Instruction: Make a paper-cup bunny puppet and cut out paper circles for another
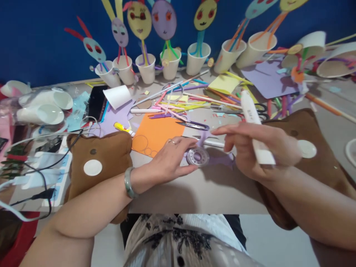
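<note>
My left hand (169, 159) reaches over the table, its thumb and fingers around a clear tape roll (197, 156) that lies on the tabletop. Purple paper scraps (221, 160) lie beside and partly under the roll. My right hand (256, 148), slightly blurred, is raised to the right and closed around a thick white marker (249, 111), which stands tilted in the grip. Just beyond the roll are black scissors (193, 125) and a white pen (213, 143). Orange paper (155, 129) with drawn circles lies behind my left hand.
Paper-face figures stand in white cups (198, 61) along the back. Coloured sticks (189, 105) are heaped mid-table. Brown cushions lie at the left (100, 159) and right (308, 148). A power strip (59, 178) with cables, a black phone (96, 102) and wrapped cups (41, 105) are left.
</note>
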`<action>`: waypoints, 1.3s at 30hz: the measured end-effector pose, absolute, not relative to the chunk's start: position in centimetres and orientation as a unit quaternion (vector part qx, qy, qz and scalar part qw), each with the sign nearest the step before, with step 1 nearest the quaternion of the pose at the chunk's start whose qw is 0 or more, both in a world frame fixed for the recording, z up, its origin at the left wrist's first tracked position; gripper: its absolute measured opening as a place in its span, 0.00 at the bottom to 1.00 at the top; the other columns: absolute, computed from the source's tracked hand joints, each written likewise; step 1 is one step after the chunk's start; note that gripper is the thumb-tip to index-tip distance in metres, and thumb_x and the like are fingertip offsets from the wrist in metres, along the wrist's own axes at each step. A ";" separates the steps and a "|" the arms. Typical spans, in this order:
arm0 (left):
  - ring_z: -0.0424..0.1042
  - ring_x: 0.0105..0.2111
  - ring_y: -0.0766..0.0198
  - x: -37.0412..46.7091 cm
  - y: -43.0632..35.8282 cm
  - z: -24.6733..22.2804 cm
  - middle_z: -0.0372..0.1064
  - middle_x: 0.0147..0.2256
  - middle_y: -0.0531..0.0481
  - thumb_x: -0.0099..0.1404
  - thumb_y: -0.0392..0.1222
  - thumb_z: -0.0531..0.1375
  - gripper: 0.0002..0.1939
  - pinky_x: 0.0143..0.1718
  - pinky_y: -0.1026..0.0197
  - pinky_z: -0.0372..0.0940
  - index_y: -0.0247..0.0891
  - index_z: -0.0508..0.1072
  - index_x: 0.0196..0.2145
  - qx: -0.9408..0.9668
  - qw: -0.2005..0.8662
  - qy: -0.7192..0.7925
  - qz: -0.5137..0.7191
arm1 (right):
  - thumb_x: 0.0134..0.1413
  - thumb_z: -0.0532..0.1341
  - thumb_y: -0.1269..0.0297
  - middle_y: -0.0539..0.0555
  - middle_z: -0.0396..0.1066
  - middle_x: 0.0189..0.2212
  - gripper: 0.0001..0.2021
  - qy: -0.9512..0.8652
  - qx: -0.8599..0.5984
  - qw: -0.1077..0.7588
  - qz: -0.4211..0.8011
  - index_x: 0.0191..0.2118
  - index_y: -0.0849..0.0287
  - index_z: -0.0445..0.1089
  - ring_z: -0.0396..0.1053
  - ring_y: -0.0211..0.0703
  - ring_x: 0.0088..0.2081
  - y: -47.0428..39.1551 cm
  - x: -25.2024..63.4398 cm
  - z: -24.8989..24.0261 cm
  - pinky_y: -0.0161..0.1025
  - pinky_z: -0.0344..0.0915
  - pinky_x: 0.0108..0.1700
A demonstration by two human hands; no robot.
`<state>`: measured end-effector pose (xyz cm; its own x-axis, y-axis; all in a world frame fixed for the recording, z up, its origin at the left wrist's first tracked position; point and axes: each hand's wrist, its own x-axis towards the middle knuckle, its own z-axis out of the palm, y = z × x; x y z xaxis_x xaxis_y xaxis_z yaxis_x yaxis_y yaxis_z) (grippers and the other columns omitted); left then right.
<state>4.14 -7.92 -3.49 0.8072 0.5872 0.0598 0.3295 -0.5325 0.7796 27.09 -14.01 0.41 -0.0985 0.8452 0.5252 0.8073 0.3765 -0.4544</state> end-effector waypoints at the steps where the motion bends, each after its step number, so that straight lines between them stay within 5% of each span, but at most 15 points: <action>1: 0.70 0.56 0.49 4.1 -7.9 -3.5 0.71 0.56 0.39 0.65 0.46 0.67 0.29 0.58 0.47 0.66 0.40 0.65 0.61 0.861 0.401 0.267 0.164 | 0.71 0.53 0.64 0.52 0.77 0.25 0.13 -0.742 -0.550 0.382 0.025 0.43 0.55 0.76 0.79 0.43 0.29 -13.7 26.8 0.5 0.39 0.75 0.38; 7: 0.71 0.56 0.51 4.1 -8.0 -3.8 0.71 0.56 0.40 0.66 0.47 0.68 0.29 0.58 0.48 0.67 0.41 0.64 0.61 0.858 0.400 0.261 0.190 | 0.71 0.54 0.64 0.55 0.81 0.38 0.10 -0.735 -0.558 0.384 0.037 0.46 0.51 0.74 0.80 0.49 0.38 -13.1 26.8 0.1 0.45 0.75 0.43; 15: 0.72 0.56 0.52 4.2 -8.3 -3.7 0.71 0.56 0.40 0.65 0.47 0.68 0.29 0.59 0.47 0.67 0.41 0.65 0.60 0.853 0.400 0.280 0.185 | 0.70 0.55 0.65 0.56 0.79 0.38 0.11 -0.739 -0.501 0.446 0.054 0.50 0.56 0.74 0.79 0.45 0.37 -12.6 27.0 -0.5 0.42 0.73 0.40; 21: 0.72 0.54 0.53 4.1 -8.2 -4.1 0.72 0.54 0.41 0.65 0.47 0.68 0.29 0.56 0.48 0.68 0.41 0.64 0.60 0.864 0.377 0.268 0.197 | 0.69 0.57 0.60 0.52 0.77 0.30 0.11 -0.766 -0.448 0.394 0.238 0.44 0.57 0.76 0.74 0.38 0.30 -12.8 27.9 2.1 0.34 0.67 0.32; 25: 0.72 0.56 0.51 4.2 -8.1 -4.4 0.71 0.56 0.39 0.65 0.48 0.68 0.31 0.57 0.47 0.69 0.41 0.64 0.60 0.862 0.382 0.275 0.191 | 0.63 0.61 0.65 0.42 0.66 0.19 0.03 -0.791 -0.425 0.321 0.300 0.36 0.56 0.69 0.60 0.31 0.18 -13.2 28.6 2.5 0.31 0.55 0.22; 27: 0.72 0.57 0.50 4.1 -8.2 -4.5 0.71 0.57 0.38 0.64 0.49 0.69 0.33 0.58 0.46 0.68 0.41 0.62 0.62 0.855 0.392 0.278 0.194 | 0.62 0.61 0.68 0.40 0.60 0.17 0.04 -0.817 -0.404 0.293 0.290 0.35 0.55 0.66 0.55 0.31 0.17 -13.4 28.7 2.5 0.31 0.51 0.21; 33: 0.72 0.59 0.48 4.1 -8.0 -4.4 0.72 0.57 0.38 0.64 0.50 0.70 0.35 0.61 0.45 0.67 0.42 0.62 0.63 0.844 0.420 0.276 0.185 | 0.64 0.59 0.70 0.47 0.71 0.25 0.04 -0.847 -0.399 0.287 0.201 0.38 0.54 0.67 0.65 0.34 0.23 -14.5 28.0 3.8 0.34 0.58 0.25; 39: 0.73 0.58 0.48 4.4 -7.8 -4.7 0.74 0.55 0.39 0.61 0.45 0.71 0.34 0.60 0.45 0.67 0.40 0.63 0.61 0.847 0.421 0.275 0.173 | 0.64 0.60 0.69 0.45 0.70 0.25 0.04 -0.814 -0.480 0.285 0.163 0.40 0.50 0.67 0.66 0.35 0.22 -16.1 27.2 4.4 0.34 0.62 0.25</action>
